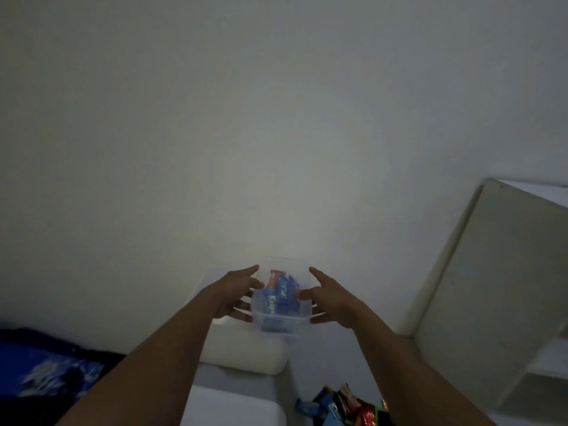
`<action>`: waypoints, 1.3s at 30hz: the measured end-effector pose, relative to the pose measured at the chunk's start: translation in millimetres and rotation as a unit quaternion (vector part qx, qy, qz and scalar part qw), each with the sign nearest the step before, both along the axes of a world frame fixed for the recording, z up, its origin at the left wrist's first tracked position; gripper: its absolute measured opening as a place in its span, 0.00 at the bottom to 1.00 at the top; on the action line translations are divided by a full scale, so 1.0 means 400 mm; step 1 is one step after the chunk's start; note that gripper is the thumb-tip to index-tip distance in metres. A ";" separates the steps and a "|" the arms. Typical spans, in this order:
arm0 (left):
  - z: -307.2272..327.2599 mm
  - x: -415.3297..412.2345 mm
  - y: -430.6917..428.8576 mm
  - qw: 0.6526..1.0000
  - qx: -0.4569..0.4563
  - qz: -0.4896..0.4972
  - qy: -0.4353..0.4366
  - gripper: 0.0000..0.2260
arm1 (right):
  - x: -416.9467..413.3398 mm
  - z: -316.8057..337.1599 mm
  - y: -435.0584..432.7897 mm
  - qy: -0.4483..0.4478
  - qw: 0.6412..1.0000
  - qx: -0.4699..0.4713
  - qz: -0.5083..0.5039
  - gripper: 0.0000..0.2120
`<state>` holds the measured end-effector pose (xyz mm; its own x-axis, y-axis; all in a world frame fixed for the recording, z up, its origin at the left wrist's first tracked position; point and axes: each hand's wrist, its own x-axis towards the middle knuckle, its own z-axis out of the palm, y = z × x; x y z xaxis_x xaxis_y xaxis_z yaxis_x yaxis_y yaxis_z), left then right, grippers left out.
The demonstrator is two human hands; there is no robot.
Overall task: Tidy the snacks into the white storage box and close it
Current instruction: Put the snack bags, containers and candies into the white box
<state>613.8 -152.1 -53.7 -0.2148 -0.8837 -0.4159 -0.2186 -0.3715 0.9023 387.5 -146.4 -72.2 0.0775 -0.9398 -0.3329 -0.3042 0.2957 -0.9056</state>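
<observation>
A small see-through plastic box (pixel 281 325) is held up in front of the wall, lid off. Inside it lie blue snack packets (pixel 278 298) and one red packet (pixel 274 279). My left hand (pixel 236 298) grips its left side, thumb over the rim and fingers underneath. My right hand (pixel 327 298) grips the right side the same way. A heap of loose snack packets (pixel 342 407), blue, red and dark, lies at the bottom edge of the view. No lid shows.
A white cushion-like block (pixel 246 353) sits below the box on a pale surface (pixel 233 404). A blue patterned cloth (pixel 46 370) lies at the lower left. A white cabinet (pixel 498 272) stands at the right. A bare wall fills the upper view.
</observation>
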 end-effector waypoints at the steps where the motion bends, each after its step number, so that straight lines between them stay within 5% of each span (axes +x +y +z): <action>1: 0.001 0.027 -0.027 1.000 0.001 0.002 0.000 0.25 | 0.030 0.002 -0.024 -0.003 1.000 -0.002 0.002 0.36; 6: -0.029 0.134 -0.166 1.000 0.015 0.014 -0.024 0.27 | 0.154 -0.035 -0.153 0.000 1.000 -0.009 0.006 0.31; 13: -0.134 0.235 -0.303 0.997 0.057 0.011 -0.050 0.31 | 0.274 -0.167 -0.288 -0.019 0.998 0.040 -0.038 0.42; 19: -0.224 0.269 -0.362 0.994 0.092 0.036 -0.046 0.23 | 0.339 -0.263 -0.324 -0.021 0.996 0.064 -0.055 0.42; 28: -0.440 0.287 -0.481 0.992 0.085 0.050 -0.078 0.28 | 0.396 -0.337 -0.358 0.018 0.988 0.134 -0.072 0.42; 39: -0.396 0.239 -0.437 0.995 0.048 0.020 -0.085 0.26 | 0.387 -0.423 -0.388 0.054 0.983 0.160 -0.067 0.46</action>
<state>709.3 -326.8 -212.1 -0.0988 -0.8450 -0.5255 -0.3483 -0.4653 0.8137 542.3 -301.6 -241.4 -0.0927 -0.7844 -0.6133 -0.3327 0.6049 -0.7234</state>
